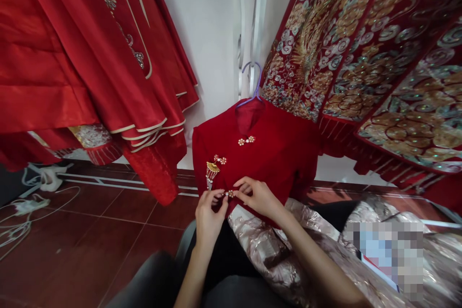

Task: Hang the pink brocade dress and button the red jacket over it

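Note:
A red high-collared garment (274, 154) hangs in front of me on a purple hanger (258, 82). Both of my hands are at its lowest visible flower-shaped clasp (231, 194), which has beads or pearls. My left hand (210, 214) pinches the clasp's left side between thumb and fingers. From the other side, my right hand (262, 198) pinches its right end. The fingertips partly hide the clasp. Above them are a collar clasp (246, 141), a side clasp (220, 159) and a gold fan-shaped pendant (212, 168) with beaded tassels.
Red skirts with cream trim (144, 91) hang at left, and heavily embroidered red garments (353, 72) at right. A shiny pinkish fabric (263, 245) lies by my lap. White cables (27, 207) run across the tiled floor (83, 236). A pixelated patch covers something at lower right.

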Available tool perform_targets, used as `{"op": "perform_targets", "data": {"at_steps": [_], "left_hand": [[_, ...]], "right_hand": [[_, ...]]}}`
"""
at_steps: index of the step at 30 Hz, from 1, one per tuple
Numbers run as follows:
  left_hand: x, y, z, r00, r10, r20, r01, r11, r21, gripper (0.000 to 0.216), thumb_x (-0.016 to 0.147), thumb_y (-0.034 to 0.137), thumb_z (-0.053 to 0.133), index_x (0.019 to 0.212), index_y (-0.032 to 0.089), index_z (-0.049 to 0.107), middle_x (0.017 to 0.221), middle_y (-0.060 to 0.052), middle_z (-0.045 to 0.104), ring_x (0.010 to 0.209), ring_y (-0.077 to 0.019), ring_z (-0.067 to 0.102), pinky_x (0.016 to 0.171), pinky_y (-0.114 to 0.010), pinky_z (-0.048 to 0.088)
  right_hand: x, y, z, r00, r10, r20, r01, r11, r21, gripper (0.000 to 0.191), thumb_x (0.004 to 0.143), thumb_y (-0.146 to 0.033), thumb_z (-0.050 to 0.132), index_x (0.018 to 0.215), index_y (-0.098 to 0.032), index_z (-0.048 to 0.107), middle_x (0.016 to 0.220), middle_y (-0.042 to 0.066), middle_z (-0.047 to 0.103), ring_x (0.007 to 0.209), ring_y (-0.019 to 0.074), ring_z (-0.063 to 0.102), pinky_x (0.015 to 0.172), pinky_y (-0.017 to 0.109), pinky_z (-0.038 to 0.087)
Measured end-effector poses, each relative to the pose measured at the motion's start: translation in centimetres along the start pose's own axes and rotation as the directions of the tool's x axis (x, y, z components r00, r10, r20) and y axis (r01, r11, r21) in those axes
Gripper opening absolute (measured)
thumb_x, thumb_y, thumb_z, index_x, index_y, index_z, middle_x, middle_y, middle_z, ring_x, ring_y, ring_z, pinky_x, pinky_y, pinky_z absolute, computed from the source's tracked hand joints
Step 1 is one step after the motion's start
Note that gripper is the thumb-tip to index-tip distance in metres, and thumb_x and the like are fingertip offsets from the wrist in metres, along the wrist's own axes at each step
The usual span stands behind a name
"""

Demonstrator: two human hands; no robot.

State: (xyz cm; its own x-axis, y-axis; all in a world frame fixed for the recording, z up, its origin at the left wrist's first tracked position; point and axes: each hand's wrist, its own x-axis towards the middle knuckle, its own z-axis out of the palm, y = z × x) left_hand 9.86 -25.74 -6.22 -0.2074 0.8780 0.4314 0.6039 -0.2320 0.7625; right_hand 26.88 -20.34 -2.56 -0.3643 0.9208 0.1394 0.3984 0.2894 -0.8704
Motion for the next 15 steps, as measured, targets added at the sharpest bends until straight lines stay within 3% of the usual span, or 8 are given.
{"op": "perform_targets", "data": {"at_steps": [7,15], "left_hand": [[0.2,-0.6,0.3,0.998,-0.003,0.059,0.004,1.0,-0.023,0.016,0.086,0.031,0.057,0.09,0.02,0.068,0.089,-0.005,0.067,0.079,-0.0172,0.064,0.077,-0.032,0.053],[-0.4,-0.8,0.9,0.995,-0.095,0.01,0.095,0.977,-0.189,0.015,0.081,0.033,0.063,0.087,0.02,0.066,0.087,-0.003,0.07,0.08,-0.016,0.067,0.079,-0.029,0.054]], "right_hand": [[0.4,0.7,1.7,1.0,0.013,0.0,-0.013,0.999,0.029,0.015,0.075,-0.022,0.069,0.087,-0.015,0.069,0.079,0.006,0.072,0.075,0.0167,0.068,0.073,0.027,0.054],[0.5,1.2,1.4,0.999,-0.003,0.039,0.0,0.996,0.091,0.015,0.074,-0.025,0.07,0.086,-0.017,0.071,0.081,0.005,0.074,0.077,0.0176,0.07,0.075,0.029,0.055]]}}
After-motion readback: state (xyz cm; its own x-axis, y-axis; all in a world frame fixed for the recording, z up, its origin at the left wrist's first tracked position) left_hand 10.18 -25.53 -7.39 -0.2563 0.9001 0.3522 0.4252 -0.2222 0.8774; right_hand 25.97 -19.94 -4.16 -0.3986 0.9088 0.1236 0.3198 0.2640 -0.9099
